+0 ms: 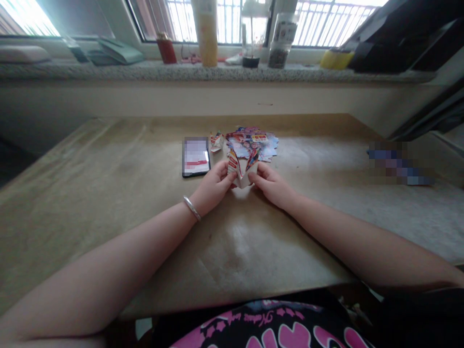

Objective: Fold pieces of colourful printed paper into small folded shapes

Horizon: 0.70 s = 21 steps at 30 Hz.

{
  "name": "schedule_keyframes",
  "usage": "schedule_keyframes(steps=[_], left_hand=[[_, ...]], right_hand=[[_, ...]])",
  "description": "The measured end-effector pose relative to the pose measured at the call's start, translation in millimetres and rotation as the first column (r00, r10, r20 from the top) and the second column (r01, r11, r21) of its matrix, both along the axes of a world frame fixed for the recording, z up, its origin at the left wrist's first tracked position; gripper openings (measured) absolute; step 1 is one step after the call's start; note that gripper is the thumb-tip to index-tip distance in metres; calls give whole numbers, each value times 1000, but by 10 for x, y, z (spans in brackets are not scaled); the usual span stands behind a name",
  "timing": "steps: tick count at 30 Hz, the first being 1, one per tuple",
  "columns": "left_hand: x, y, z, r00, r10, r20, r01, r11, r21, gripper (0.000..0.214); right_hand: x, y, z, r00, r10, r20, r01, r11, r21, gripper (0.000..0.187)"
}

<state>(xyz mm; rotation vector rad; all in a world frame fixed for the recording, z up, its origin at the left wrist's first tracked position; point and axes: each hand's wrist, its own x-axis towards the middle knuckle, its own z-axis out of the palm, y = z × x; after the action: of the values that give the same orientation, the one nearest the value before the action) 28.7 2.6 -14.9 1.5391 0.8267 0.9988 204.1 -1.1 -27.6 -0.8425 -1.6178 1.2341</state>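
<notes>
Between both hands, over the middle of the table, is a folded piece of printed paper (243,180), white on the near side with colourful points standing up. My left hand (220,179) pinches its left side, thumb in front. The right side is gripped by my right hand (268,180) in the same way. Just beyond lies a fanned pile of glossy printed leaflets (250,142). Left of that pile sits another small folded paper piece (216,141). A phone (196,157) with a lit, blurred screen lies by my left hand.
The wooden table (108,203) reaches back to a wall below a stone windowsill (126,72). A red bottle (166,48), a tall yellowish container (207,38) and clear jars stand on the sill. A blurred bluish item (398,164) lies at the table's right side.
</notes>
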Motion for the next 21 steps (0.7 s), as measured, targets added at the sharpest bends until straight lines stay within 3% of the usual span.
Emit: schedule_keyframes(steps=[5,16,21], left_hand=[[12,-8,-2,998,-50,-30,51,998,44,29],[-7,-17,12,998,2,71,-8,996,86,31],[3,-38,27,1000,-4,18,2,993,116,32]], right_hand=[[0,14,-17,999,-2,-37,1,999,-37,35],[-1,-24,27,997,-12,70,11,1000,21,35],[-16,-68,75,996,-63,-56,64,998,20,36]])
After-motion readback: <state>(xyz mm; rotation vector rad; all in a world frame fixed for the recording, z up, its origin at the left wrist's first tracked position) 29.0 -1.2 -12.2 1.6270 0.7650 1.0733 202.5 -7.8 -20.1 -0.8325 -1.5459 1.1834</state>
